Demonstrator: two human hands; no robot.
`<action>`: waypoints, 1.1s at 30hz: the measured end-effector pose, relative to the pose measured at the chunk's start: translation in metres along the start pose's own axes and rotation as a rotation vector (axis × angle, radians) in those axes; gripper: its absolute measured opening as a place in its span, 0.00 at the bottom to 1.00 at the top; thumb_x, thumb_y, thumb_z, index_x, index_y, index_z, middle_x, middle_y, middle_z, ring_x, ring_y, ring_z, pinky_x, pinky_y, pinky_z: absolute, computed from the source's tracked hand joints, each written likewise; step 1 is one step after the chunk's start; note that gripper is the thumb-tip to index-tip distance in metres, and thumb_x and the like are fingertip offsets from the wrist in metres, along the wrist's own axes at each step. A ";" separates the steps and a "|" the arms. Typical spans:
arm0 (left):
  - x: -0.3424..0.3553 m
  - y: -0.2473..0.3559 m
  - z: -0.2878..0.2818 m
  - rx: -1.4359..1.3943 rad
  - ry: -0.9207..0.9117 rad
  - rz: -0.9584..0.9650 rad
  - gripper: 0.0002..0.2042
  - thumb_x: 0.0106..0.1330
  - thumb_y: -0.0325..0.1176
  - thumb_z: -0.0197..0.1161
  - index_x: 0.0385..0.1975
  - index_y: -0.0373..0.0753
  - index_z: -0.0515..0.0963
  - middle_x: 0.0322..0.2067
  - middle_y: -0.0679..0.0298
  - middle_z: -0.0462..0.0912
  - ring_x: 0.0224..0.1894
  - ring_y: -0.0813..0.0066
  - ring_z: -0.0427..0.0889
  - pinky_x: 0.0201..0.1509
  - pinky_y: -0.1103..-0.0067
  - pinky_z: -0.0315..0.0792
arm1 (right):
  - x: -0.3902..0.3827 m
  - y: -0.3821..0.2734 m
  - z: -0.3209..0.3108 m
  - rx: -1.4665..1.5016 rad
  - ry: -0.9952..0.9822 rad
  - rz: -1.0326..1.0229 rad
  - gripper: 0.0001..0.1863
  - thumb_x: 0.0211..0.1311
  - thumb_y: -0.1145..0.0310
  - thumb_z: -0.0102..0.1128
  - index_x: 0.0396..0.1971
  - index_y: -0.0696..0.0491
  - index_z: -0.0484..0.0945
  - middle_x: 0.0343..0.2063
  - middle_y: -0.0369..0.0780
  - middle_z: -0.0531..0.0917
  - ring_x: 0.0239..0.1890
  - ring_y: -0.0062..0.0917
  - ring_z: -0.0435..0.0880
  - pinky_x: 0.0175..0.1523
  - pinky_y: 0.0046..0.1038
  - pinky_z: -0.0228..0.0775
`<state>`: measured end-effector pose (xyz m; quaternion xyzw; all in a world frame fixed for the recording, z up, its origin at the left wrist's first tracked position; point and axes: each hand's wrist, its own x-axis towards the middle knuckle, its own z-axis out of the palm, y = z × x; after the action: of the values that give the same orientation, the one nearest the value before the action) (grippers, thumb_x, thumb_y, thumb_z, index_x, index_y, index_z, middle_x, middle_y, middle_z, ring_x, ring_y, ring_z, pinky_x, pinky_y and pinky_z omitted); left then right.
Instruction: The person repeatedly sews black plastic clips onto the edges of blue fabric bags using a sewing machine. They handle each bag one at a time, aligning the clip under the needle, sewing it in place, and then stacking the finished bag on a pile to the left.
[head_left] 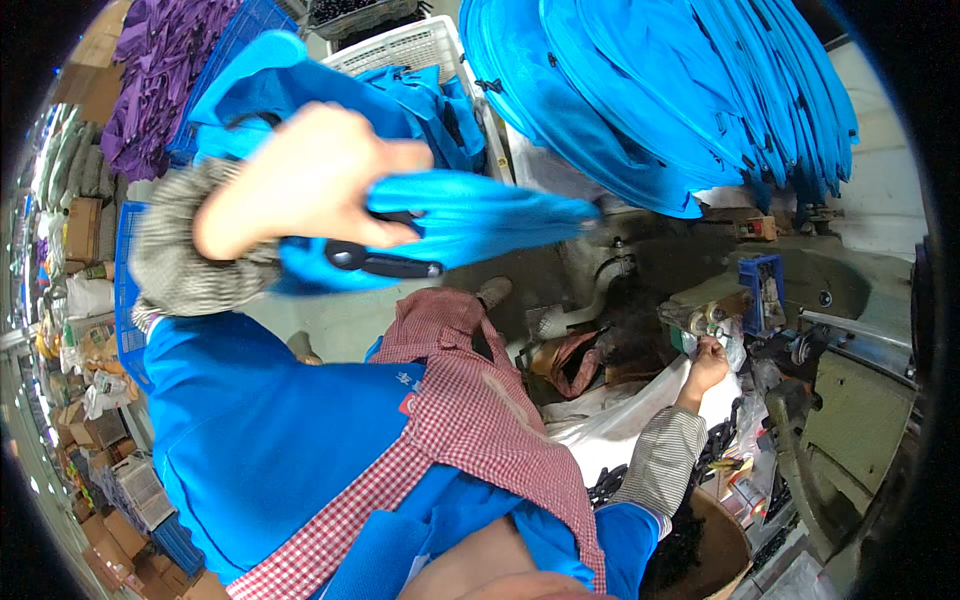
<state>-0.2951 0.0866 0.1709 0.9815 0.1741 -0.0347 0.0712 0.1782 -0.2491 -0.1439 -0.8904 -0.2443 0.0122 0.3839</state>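
My left hand (310, 180), smeared by motion, is raised at the upper left and closed around a blue cloth piece (480, 215). The cloth is gathered lengthwise and narrows toward its right end. A long black plastic part (385, 263) shows just below my thumb, against the blue. At the right, my right hand (710, 362) is closed in a pinch beside a machine fixture (705, 312). Whatever is between its fingertips is too small to make out. Beneath that hand lies a white sheet (640, 410).
Stacked blue cloth pieces (640, 90) hang at the top right. Further blue cloth lies in a white basket (440, 45); a purple heap (165, 75) sits at the upper left. A small blue frame (762, 290) stands by the machine, above a carton of black parts (725, 545).
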 end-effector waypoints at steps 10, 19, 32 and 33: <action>0.122 -0.043 0.192 -0.163 0.515 -0.038 0.07 0.53 0.35 0.59 0.31 0.43 0.76 0.29 0.63 0.77 0.31 0.63 0.77 0.29 0.73 0.71 | 0.009 0.023 0.003 0.213 0.072 0.119 0.06 0.44 0.71 0.64 0.21 0.59 0.80 0.18 0.37 0.80 0.21 0.17 0.76 0.29 0.20 0.68; 0.394 0.010 0.202 0.155 0.738 -0.033 0.23 0.46 0.43 0.64 0.42 0.39 0.72 0.48 0.55 0.70 0.53 0.59 0.67 0.54 0.66 0.61 | -0.004 -0.008 0.011 0.152 0.019 0.175 0.02 0.48 0.82 0.56 0.21 0.60 0.75 0.18 0.35 0.77 0.20 0.17 0.72 0.27 0.19 0.66; 0.393 -0.052 0.102 0.037 1.044 0.195 0.11 0.54 0.44 0.58 0.26 0.43 0.78 0.22 0.58 0.79 0.26 0.58 0.79 0.27 0.69 0.72 | -0.011 -0.005 0.009 0.579 0.099 0.146 0.05 0.53 0.77 0.59 0.21 0.61 0.77 0.17 0.33 0.76 0.18 0.13 0.70 0.23 0.15 0.62; 0.368 -0.068 0.067 -0.027 0.999 0.092 0.11 0.55 0.43 0.58 0.31 0.43 0.78 0.25 0.56 0.79 0.29 0.57 0.78 0.31 0.69 0.72 | -0.008 0.007 0.011 0.557 0.105 0.112 0.05 0.52 0.77 0.59 0.20 0.61 0.76 0.17 0.33 0.76 0.18 0.13 0.70 0.23 0.15 0.61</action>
<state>0.0229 0.2635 0.0617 0.8838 0.1440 0.4451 -0.0066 0.1713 -0.2491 -0.1577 -0.7620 -0.1618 0.0539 0.6247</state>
